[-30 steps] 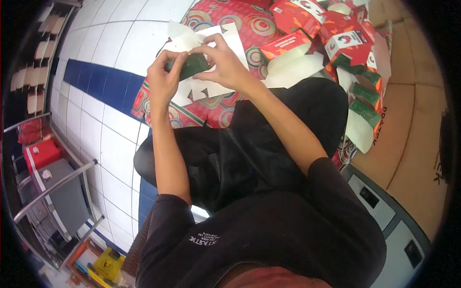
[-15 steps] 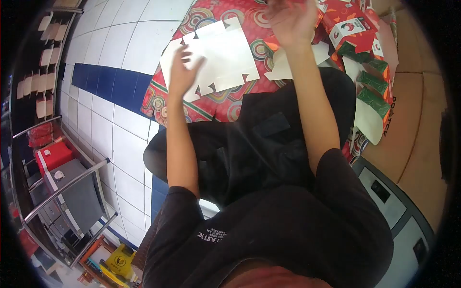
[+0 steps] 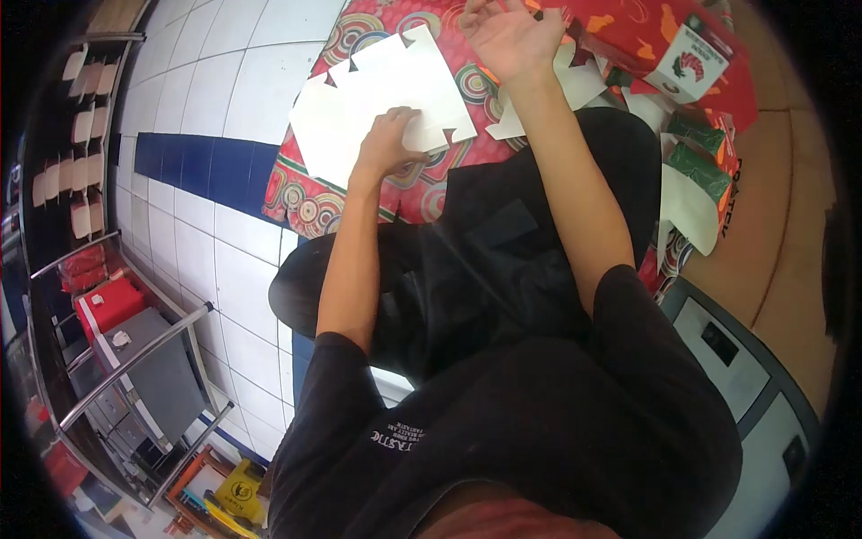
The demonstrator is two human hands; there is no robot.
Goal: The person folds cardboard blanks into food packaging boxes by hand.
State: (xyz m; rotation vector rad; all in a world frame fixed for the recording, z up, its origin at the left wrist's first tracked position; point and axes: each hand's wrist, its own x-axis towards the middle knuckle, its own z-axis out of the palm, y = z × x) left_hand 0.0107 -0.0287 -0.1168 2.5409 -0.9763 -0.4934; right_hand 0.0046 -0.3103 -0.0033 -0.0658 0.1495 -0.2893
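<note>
- The left hand (image 3: 388, 145) is partly open, palm down, its bent fingers over the lower edge of the white die-cut cardboard blank (image 3: 359, 112) and its thumb spread apart from them.
- The right hand (image 3: 516, 40) is open, palm up with fingers loosely spread, near the top edge of the view and holding nothing visible.
- The notched cardboard blank lies flat on the red patterned cloth (image 3: 301, 193), in front of the crossed legs in black trousers (image 3: 485, 216).
- Right of the right hand lies a red printed box (image 3: 651, 45) with a white label (image 3: 690, 65).
- Green flaps (image 3: 696, 153) show just below that box, beside brown cardboard (image 3: 777, 198).
</note>
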